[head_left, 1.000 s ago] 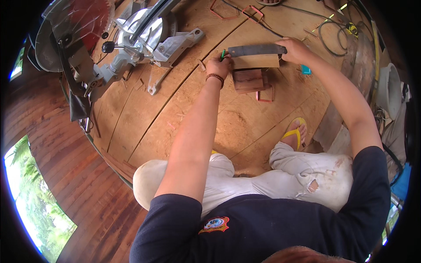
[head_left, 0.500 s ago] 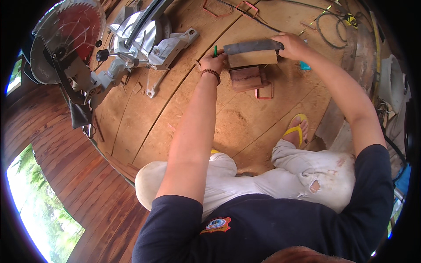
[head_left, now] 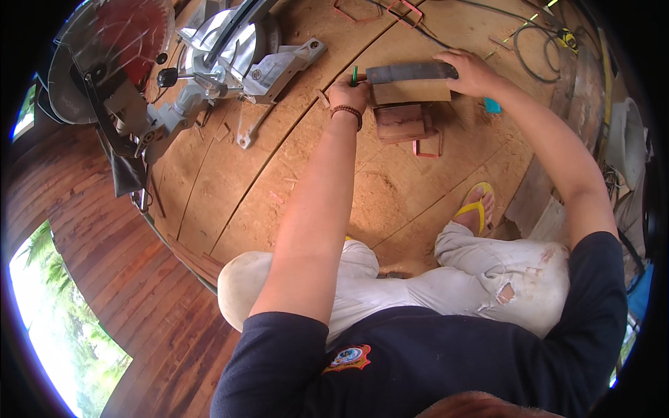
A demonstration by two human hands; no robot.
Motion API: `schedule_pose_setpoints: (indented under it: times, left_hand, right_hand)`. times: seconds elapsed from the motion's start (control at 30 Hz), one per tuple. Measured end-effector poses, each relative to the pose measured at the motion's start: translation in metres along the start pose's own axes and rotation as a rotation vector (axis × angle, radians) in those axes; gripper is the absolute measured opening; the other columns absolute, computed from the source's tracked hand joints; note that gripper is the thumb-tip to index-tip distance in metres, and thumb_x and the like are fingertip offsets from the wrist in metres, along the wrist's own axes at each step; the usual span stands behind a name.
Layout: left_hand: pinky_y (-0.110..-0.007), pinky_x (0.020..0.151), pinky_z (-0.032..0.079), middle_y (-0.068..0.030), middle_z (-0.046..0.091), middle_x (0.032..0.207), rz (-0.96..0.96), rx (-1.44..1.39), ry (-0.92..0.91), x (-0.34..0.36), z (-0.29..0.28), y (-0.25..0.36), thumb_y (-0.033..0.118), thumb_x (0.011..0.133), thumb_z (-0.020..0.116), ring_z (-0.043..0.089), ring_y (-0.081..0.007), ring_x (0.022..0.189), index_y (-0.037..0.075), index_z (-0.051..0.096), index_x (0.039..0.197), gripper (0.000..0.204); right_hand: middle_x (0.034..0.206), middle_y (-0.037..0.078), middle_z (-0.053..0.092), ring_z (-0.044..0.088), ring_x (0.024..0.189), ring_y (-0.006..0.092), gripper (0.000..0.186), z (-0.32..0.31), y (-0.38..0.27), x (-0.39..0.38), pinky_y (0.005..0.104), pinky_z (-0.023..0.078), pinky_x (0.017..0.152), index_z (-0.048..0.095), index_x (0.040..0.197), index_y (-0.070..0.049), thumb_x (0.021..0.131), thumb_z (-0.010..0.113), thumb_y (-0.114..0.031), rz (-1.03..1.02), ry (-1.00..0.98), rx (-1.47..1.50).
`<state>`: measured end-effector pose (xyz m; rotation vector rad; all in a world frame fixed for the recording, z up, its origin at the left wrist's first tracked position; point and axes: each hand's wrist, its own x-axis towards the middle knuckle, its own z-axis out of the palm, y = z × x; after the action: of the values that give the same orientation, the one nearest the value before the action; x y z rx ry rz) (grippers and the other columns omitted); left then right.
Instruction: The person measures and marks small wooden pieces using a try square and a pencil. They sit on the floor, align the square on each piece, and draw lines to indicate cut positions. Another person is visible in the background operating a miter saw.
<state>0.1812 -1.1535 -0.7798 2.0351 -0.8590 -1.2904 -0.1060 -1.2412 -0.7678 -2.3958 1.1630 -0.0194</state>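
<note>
My right hand (head_left: 470,72) is closed round the right end of a wooden block (head_left: 411,91) with a dark grey top and a pale tan side. At the block's left end is my left hand (head_left: 348,93), wearing a beaded bracelet. From its closed fingers a slim green pen-like stick (head_left: 354,75) points up; its lower part is hidden. A reddish-brown wood block (head_left: 400,123) lies just on the near side of the pale one. Beside that, a thin red rectangular frame (head_left: 427,145) rests on the boards.
A mitre saw with a large toothed blade (head_left: 150,42) and metal base (head_left: 279,73) stands at the far left. Cables (head_left: 519,52), a yellow tape measure (head_left: 568,40) and more red frames (head_left: 405,12) lie at the back. Sawdust covers the plank surface (head_left: 300,174).
The view has shifted slightly, so the far things sit a little further right. Both hands stay at the two ends of the dark-topped block, with little visible movement.
</note>
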Motion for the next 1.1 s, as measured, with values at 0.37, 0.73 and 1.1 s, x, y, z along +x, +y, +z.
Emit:
schedule_pose_setpoints:
  times: [0.37,0.73,1.1]
  left_hand:
    - [-0.027,0.069,0.051,-0.0077,0.071,0.089,-0.003,-0.067,-0.017,-0.002,0.001,0.000,0.015,0.083,0.073,0.064,-0.0123,0.075,0.000,0.070,0.109,0.031]
    - [-0.027,0.065,0.049,-0.0031,0.065,0.086,0.056,0.004,-0.043,0.005,0.010,-0.003,0.026,0.082,0.079,0.060,-0.0113,0.073,-0.001,0.063,0.109,0.041]
    - [-0.033,0.079,0.051,-0.0105,0.070,0.098,0.107,0.113,-0.009,0.002,0.011,-0.004,0.017,0.083,0.073,0.066,-0.0195,0.088,0.001,0.064,0.113,0.035]
  right_hand:
    - [0.107,0.016,0.069,0.065,0.102,0.0341,0.042,0.024,-0.059,0.047,0.0454,0.050,0.088,0.065,0.118,-0.008,0.090,0.065,-0.040,0.253,-0.158,0.167]
    - [0.109,0.017,0.069,0.065,0.103,0.0350,0.041,0.036,-0.052,0.047,0.0450,0.051,0.089,0.065,0.116,-0.007,0.088,0.066,-0.037,0.211,-0.078,0.138]
    - [0.098,0.014,0.072,0.067,0.090,0.0295,0.039,0.028,-0.120,0.085,0.0391,0.053,0.082,0.069,0.106,-0.003,0.085,0.069,-0.036,0.264,-0.135,0.535]
